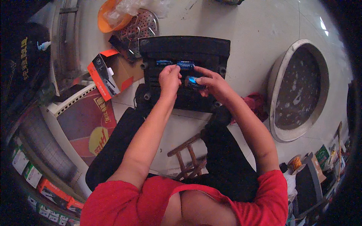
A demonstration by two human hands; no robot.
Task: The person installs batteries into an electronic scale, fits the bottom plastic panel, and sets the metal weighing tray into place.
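Observation:
A black plastic appliance base point(184, 47) lies across my knees with its underside up. Two blue batteries sit in a row on it, a left battery point(164, 63) and a middle battery point(185, 65). My left hand point(170, 80) is closed, with thumb and fingertips pinched at the left end of the middle battery. With my right hand point(212, 83) I hold a third blue battery point(193, 81) between thumb and fingers, just below the row. The right index finger reaches out to the right end of the middle battery. My fingertips hide part of the slots.
A large metal basin point(277, 94) of dark water stands at the right. To the left lie an opened orange-and-black box point(107, 77), a perforated metal steamer plate point(145, 26) and an orange bowl point(109, 19). A wooden stool point(188, 156) shows between my legs, a red cloth point(254, 105) beside my right forearm.

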